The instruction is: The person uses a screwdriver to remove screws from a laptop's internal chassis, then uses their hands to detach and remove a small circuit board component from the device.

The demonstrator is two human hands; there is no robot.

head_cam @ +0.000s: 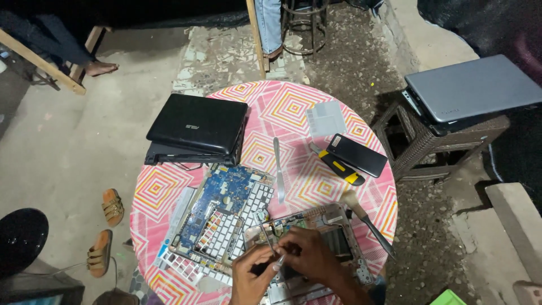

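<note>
Opened laptop base [333, 226] lies at near edge of round table [282, 113] w/ pink-orange diamond cloth, right under both hands. Left hand [251, 277] sits at base's near-left corner, fingers curled narrow, pinching thin metal tweezers [268, 237] that rise toward base's top-left corner. Right hand [310, 254] lies on middle of base, fingers bent close, tips meeting left hand's; can't tell if it grips anything of its own.

Just left of base: blue circuit board [217, 203] on white keyboard frame [226, 231], edges touching base. Metal pry tool [279, 169] lies lengthwise mid-table. Brush [367, 220] w/ dark handle at base's right side. Farther back: black phone [357, 155] resting on yellow-black screwdriver [339, 166], clear plastic tray [326, 118] behind them. Black closed laptop [197, 129] at far-left of table. Grey laptop [474, 87] on wicker stool [429, 141], well apart to right. 2 brown sandals [107, 226] on floor at left.
</note>
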